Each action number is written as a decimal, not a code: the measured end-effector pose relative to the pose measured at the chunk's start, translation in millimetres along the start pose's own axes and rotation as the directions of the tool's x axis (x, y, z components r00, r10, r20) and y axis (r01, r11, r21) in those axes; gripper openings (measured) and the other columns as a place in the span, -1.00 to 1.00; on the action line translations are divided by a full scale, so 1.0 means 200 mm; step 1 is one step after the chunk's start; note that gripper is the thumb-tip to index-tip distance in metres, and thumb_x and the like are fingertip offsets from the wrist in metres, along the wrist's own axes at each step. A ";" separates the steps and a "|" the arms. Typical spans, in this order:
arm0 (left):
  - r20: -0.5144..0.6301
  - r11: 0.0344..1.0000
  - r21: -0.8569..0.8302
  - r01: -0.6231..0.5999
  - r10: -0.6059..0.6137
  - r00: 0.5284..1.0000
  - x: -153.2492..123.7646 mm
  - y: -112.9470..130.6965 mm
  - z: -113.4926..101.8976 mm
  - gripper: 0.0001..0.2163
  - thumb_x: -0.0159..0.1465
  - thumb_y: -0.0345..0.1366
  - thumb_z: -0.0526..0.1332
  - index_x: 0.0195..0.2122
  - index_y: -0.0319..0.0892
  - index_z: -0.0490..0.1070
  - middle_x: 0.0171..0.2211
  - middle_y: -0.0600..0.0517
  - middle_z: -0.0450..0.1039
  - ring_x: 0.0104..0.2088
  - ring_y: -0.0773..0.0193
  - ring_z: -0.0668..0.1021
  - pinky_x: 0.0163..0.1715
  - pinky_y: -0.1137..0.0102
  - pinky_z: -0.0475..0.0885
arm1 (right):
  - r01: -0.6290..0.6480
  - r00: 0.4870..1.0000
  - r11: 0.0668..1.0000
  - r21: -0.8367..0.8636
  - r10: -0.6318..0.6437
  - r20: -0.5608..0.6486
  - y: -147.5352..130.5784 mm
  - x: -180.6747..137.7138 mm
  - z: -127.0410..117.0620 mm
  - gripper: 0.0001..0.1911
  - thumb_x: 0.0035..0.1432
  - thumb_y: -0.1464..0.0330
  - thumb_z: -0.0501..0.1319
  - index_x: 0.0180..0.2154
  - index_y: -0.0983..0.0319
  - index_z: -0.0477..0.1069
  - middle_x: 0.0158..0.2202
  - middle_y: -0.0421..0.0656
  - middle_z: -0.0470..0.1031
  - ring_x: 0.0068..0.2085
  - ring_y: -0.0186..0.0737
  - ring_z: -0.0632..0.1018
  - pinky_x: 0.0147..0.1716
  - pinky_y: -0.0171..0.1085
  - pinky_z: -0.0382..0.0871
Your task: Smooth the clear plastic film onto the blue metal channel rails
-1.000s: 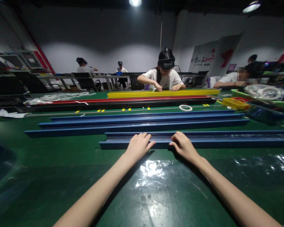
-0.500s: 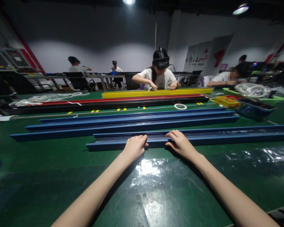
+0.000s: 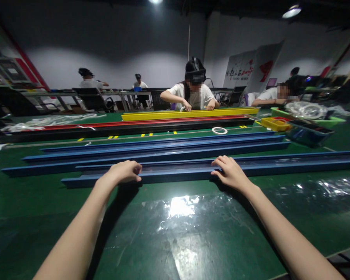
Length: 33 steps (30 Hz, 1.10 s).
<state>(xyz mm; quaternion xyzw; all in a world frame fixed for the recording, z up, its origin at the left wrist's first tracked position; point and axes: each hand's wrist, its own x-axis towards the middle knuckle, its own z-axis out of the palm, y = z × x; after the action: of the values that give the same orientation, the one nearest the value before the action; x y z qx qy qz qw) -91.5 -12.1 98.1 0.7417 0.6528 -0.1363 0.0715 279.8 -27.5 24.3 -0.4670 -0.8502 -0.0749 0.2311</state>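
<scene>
A long blue U-shaped channel (image 3: 176,175) lies crosswise on the green table in front of me. My left hand (image 3: 120,172) is closed on it near its left end, thumb in front and fingers curled over the near wall. Further right, my right hand (image 3: 229,173) curves around the same channel in a loose grip, thumb and fingers bent across the near wall. Just beyond lie several more blue channels (image 3: 58,168), side by side.
A black channel (image 3: 134,129) and a red channel lie farther back. Across the table, a person handles a yellow channel (image 3: 189,114). A white ring (image 3: 219,130) rests near the middle. Bins (image 3: 309,134) stand at right, white cord (image 3: 37,123) at left. Clear film (image 3: 134,217) covers the near table.
The near blue channel has slid to the left together with my left hand. My right hand stays at nearly the same spot, so my hands are now farther apart.
</scene>
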 end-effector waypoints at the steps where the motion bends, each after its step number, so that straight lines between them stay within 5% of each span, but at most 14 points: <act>1: 0.024 0.999 -0.019 0.025 -0.025 0.999 0.00 -0.04 0.00 -0.84 0.02 -0.17 0.18 -0.38 -0.08 0.40 -0.26 0.04 0.47 -0.24 0.14 0.49 -0.42 0.41 0.29 | -0.007 1.000 1.000 0.014 0.007 0.006 0.01 0.00 0.00 -0.82 0.14 0.25 0.10 -0.26 0.21 0.32 -0.25 -0.10 0.41 -0.20 -0.15 0.36 -0.22 -0.19 0.21; 6: 0.029 0.998 -0.023 0.059 -0.058 0.998 0.03 -0.18 0.04 -0.82 0.04 -0.22 0.15 -0.34 -0.11 0.39 -0.26 -0.01 0.48 -0.28 0.15 0.49 -0.44 0.41 0.29 | -0.060 0.998 0.985 0.163 0.059 0.007 0.01 0.00 0.03 -0.85 0.17 0.30 0.02 -0.41 0.20 0.23 -0.38 -0.13 0.33 -0.32 -0.21 0.34 -0.33 -0.25 0.23; 10: -0.005 0.998 -0.057 0.002 -0.003 1.000 0.05 -0.16 0.06 -0.76 0.06 -0.13 0.17 -0.29 -0.13 0.40 -0.26 -0.01 0.49 -0.28 0.18 0.50 -0.42 0.43 0.30 | -0.056 0.995 0.981 0.185 0.070 -0.066 -0.03 0.02 0.08 -0.84 0.19 0.31 -0.01 -0.43 0.19 0.16 -0.39 -0.13 0.28 -0.33 -0.19 0.31 -0.33 -0.24 0.22; 16: -0.189 0.944 -0.167 -0.284 0.253 0.949 0.03 0.18 0.12 -0.67 0.20 0.01 0.03 -0.23 -0.10 0.39 -0.24 0.02 0.49 -0.25 0.21 0.51 -0.34 0.44 0.32 | 0.024 0.996 0.987 0.160 -0.010 -0.091 -0.22 0.07 0.14 -0.85 0.23 0.37 -0.05 -0.41 0.21 0.16 -0.37 -0.10 0.28 -0.30 -0.18 0.28 -0.31 -0.23 0.19; 19: -0.297 0.911 -0.068 -0.408 0.372 0.880 0.01 0.35 0.19 -0.65 0.27 -0.01 -0.06 -0.14 -0.09 0.35 -0.14 -0.01 0.45 -0.16 0.18 0.49 -0.29 0.41 0.33 | 0.100 0.994 0.982 0.161 -0.091 -0.067 -0.32 0.10 0.16 -0.85 0.23 0.40 -0.06 -0.39 0.22 0.19 -0.35 -0.08 0.29 -0.28 -0.18 0.28 -0.28 -0.23 0.19; 23: -0.350 0.893 0.065 -0.445 0.438 0.828 0.00 0.42 0.24 -0.66 0.32 -0.09 -0.13 -0.20 -0.12 0.36 -0.22 -0.02 0.43 -0.16 0.22 0.48 -0.34 0.45 0.32 | 0.130 0.991 0.971 0.201 -0.125 -0.039 -0.37 0.11 0.14 -0.86 0.22 0.43 -0.05 -0.37 0.23 0.23 -0.33 -0.07 0.30 -0.27 -0.19 0.28 -0.27 -0.24 0.21; 33: -0.266 0.943 0.129 -0.308 0.332 0.905 -0.02 0.37 0.16 -0.68 0.28 -0.10 -0.06 -0.35 -0.12 0.43 -0.31 -0.05 0.52 -0.30 0.15 0.54 -0.39 0.41 0.30 | 0.187 0.974 0.982 0.014 -0.188 0.129 -0.15 0.03 0.03 -0.79 0.19 0.42 0.01 -0.15 0.26 0.31 -0.22 -0.03 0.39 -0.22 -0.15 0.36 -0.26 -0.21 0.21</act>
<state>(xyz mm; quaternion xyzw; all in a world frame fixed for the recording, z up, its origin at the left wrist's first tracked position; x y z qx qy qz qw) -21.8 -34.2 64.0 0.8528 0.5195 -0.0424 -0.0327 249.4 -37.4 24.6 -0.3883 -0.9038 -0.0651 0.1678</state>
